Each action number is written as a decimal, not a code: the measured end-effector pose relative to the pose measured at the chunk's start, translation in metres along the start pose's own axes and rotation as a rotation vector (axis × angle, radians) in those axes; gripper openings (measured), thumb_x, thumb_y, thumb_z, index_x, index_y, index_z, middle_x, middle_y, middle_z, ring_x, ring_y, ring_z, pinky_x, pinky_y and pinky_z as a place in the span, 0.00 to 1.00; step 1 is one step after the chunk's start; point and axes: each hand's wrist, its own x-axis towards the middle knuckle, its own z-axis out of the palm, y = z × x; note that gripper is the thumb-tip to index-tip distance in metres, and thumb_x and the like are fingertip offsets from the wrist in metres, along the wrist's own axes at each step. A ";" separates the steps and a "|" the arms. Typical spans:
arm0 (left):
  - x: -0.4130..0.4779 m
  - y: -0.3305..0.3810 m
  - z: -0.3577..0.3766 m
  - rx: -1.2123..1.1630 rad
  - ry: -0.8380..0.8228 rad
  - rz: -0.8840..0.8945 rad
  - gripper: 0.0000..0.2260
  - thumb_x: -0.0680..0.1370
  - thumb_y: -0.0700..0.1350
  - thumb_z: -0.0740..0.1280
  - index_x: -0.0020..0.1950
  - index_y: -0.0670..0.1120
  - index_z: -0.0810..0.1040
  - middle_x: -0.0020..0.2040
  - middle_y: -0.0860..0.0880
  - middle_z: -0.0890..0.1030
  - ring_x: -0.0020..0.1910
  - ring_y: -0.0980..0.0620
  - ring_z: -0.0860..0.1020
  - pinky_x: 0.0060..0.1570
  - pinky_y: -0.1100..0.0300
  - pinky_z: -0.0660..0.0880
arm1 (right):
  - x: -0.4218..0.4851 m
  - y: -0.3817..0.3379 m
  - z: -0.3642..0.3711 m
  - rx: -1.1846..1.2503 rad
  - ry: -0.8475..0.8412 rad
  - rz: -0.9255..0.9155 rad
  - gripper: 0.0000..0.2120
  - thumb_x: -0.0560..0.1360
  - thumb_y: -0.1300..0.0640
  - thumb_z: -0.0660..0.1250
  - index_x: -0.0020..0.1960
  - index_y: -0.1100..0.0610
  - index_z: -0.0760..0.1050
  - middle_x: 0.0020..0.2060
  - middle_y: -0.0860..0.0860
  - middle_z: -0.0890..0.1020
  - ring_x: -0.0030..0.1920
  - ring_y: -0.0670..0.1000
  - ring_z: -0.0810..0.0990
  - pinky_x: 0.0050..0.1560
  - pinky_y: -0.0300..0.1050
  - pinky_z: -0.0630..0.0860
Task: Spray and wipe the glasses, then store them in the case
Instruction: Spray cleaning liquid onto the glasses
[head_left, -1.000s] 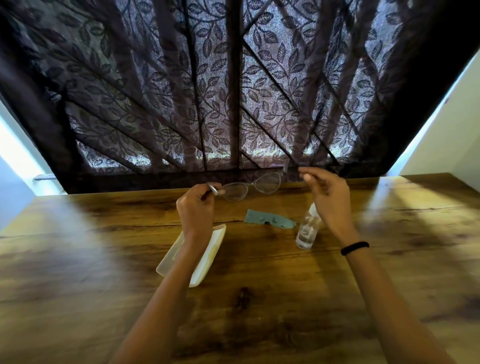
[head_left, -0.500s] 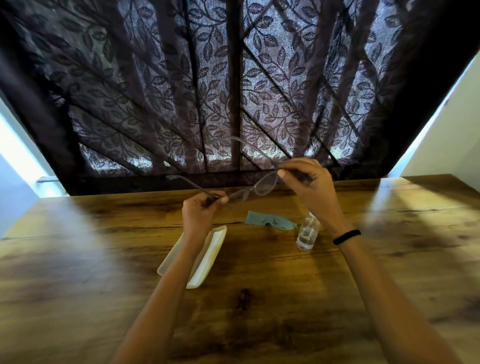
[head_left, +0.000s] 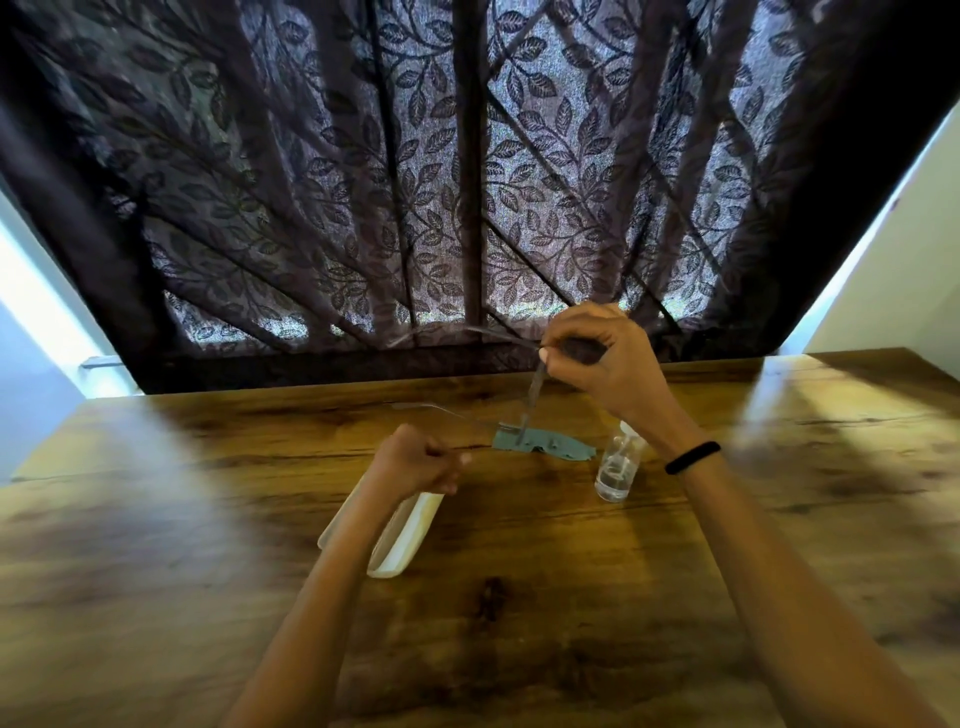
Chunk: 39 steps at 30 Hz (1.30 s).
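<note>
My right hand (head_left: 602, 364) pinches the thin-framed glasses (head_left: 530, 400) by one end, above the far middle of the table. The frame hangs edge-on with its lower end just over the teal cloth (head_left: 556, 448), and both temple arms stick out to the left. My left hand (head_left: 421, 460) hovers lower, fingers curled, holding nothing and apart from the glasses. The open white case (head_left: 402, 540) lies under my left wrist. A small clear spray bottle (head_left: 617, 467) stands right of the cloth, beside my right wrist.
The wooden table (head_left: 519, 623) stretches wide on both sides and toward me. A dark leaf-patterned curtain (head_left: 467, 182) hangs along the table's far edge. A white wall (head_left: 893, 270) rises at the right.
My left hand let go of the glasses and dropped toward the case. My right hand turned the glasses edge-on, so they now hang from it with the temples unfolded.
</note>
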 end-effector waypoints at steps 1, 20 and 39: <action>-0.005 0.008 -0.002 0.139 0.040 0.061 0.08 0.73 0.47 0.68 0.43 0.42 0.80 0.38 0.46 0.83 0.36 0.54 0.82 0.41 0.62 0.79 | -0.001 0.000 0.001 -0.061 -0.013 -0.004 0.01 0.69 0.61 0.71 0.40 0.57 0.80 0.43 0.48 0.78 0.50 0.52 0.72 0.54 0.48 0.71; -0.001 0.074 -0.007 0.499 0.341 0.697 0.08 0.70 0.44 0.71 0.48 0.48 0.83 0.44 0.46 0.84 0.44 0.47 0.80 0.44 0.54 0.75 | -0.011 -0.005 0.012 -0.444 -0.132 -0.188 0.10 0.72 0.52 0.68 0.47 0.56 0.82 0.52 0.56 0.76 0.56 0.57 0.69 0.56 0.50 0.68; 0.009 0.050 -0.011 -0.247 0.537 0.668 0.13 0.70 0.34 0.70 0.51 0.47 0.78 0.41 0.54 0.79 0.34 0.61 0.78 0.35 0.73 0.75 | -0.101 0.097 0.018 -0.159 0.142 0.290 0.32 0.73 0.41 0.61 0.72 0.44 0.51 0.61 0.52 0.71 0.55 0.50 0.74 0.48 0.45 0.75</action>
